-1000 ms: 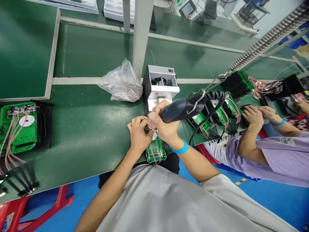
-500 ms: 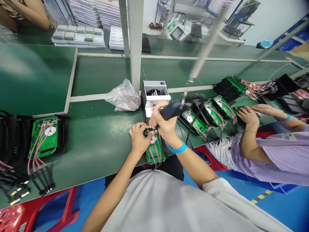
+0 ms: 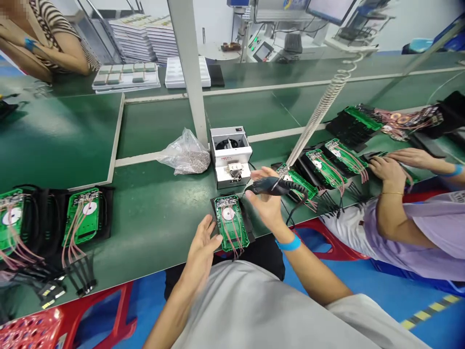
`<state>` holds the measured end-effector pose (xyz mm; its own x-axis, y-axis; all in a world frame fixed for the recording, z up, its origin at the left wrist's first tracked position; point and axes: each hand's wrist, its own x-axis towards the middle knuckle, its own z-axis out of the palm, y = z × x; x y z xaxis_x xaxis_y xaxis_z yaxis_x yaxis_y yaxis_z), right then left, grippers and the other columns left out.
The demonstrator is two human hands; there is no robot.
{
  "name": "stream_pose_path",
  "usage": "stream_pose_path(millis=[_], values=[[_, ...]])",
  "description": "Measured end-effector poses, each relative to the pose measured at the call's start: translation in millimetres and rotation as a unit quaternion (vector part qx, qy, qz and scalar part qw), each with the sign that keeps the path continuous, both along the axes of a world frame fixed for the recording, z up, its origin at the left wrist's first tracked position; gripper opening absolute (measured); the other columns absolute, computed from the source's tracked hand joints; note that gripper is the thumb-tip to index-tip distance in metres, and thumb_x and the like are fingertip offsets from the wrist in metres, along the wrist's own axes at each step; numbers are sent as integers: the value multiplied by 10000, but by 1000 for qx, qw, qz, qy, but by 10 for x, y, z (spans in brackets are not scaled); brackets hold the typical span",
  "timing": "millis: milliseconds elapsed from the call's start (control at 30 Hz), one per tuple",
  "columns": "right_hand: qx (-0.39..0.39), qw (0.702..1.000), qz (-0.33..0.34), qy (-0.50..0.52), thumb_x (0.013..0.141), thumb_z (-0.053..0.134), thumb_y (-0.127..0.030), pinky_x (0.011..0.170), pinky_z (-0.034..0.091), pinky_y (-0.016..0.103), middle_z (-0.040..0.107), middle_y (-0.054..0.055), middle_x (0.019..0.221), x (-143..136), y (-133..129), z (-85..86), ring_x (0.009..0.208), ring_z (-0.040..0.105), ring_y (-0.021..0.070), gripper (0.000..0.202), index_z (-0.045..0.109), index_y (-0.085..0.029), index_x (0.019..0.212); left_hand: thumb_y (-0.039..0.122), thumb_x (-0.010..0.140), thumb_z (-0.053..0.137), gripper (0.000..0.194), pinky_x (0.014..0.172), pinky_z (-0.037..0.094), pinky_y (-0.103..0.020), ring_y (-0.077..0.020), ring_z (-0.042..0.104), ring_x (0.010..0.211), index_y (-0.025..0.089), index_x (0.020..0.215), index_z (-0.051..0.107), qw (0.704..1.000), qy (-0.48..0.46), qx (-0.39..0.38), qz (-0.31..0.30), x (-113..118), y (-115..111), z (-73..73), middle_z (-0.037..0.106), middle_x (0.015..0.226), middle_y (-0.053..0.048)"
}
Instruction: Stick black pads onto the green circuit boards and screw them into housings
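Note:
A green circuit board unit (image 3: 232,223) with a white disc and pinkish wires lies on the bench in front of me. My left hand (image 3: 204,242) is open beside its left edge, fingers apart, holding nothing. A black corded electric screwdriver (image 3: 267,186) hangs from a coil spring (image 3: 319,114), right of the board's top end. My right hand (image 3: 268,206) is around the screwdriver, its thumb and fingers spread rather than wrapped on it. Just behind the board stands a white screw feeder (image 3: 231,157).
A clear bag of small metal parts (image 3: 191,160) lies left of the feeder. More wired board units stand at left (image 3: 83,215) and right (image 3: 323,169). A co-worker's hands (image 3: 390,169) work at far right. A metal post (image 3: 189,72) rises behind the feeder.
My left hand has drawn back left from the board's top and opened. My right hand has moved right with the screwdriver, off the board, and its fingers have loosened.

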<state>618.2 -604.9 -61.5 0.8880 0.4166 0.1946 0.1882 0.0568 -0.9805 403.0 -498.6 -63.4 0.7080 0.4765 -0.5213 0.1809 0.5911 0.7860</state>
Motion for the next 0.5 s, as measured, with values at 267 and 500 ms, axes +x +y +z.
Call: stream_pose_path(millis=[267, 500], values=[[-287, 951, 104, 59, 895, 729, -357, 1216, 601, 499, 666, 104, 1535, -635, -508, -214, 1368, 686, 268, 656, 640, -264, 1539, 372, 786, 792, 839, 1485, 246, -516, -270, 323, 1723, 305, 1550, 452, 998, 16, -37, 37, 181, 0, 27, 294, 1828, -83], [-256, 953, 137, 83, 923, 666, -320, 1245, 599, 499, 612, 78, 1608, -629, -480, -177, 1445, 644, 273, 696, 593, -287, 1615, 421, 830, 761, 820, 1319, 454, -470, -272, 538, 1514, 225, 1570, 467, 997, 50, 60, -5, 347, 153, -22, 498, 1674, -144]])
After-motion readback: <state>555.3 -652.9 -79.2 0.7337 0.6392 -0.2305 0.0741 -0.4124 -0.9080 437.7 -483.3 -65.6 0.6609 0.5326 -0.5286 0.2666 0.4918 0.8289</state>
